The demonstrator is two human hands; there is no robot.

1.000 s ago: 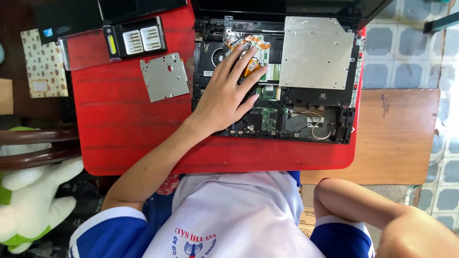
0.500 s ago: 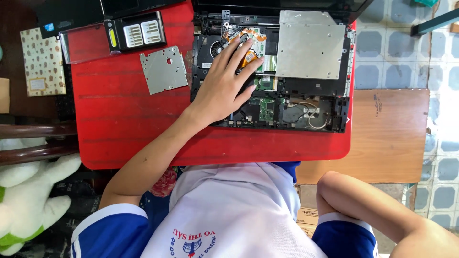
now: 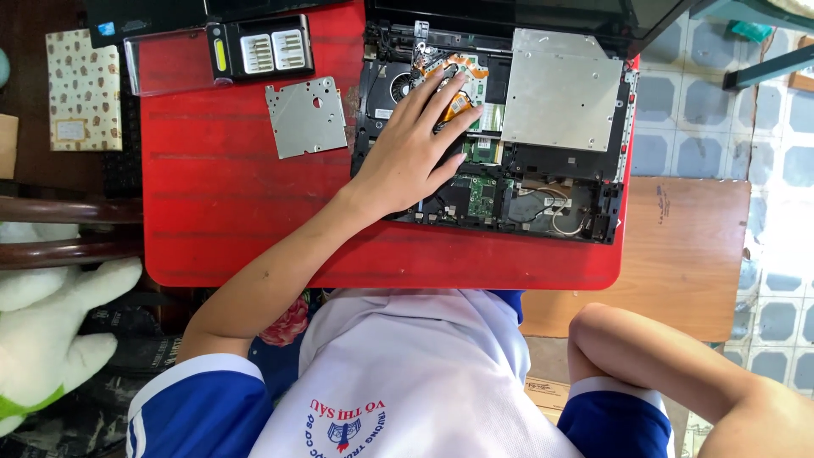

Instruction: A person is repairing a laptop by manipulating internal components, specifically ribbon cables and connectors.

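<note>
While left hand (image 3: 415, 157) covers laptop (image 3: 543, 182), right hand unseen

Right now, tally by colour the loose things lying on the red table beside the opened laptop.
Silver, flat square metal cover plate: 1
Black, rectangular screwdriver-bit case: 1
Clear, rectangular plastic lid next to that case: 1
Total: 3
The left hand rests flat on the black opened laptop, holding none of them.
</note>
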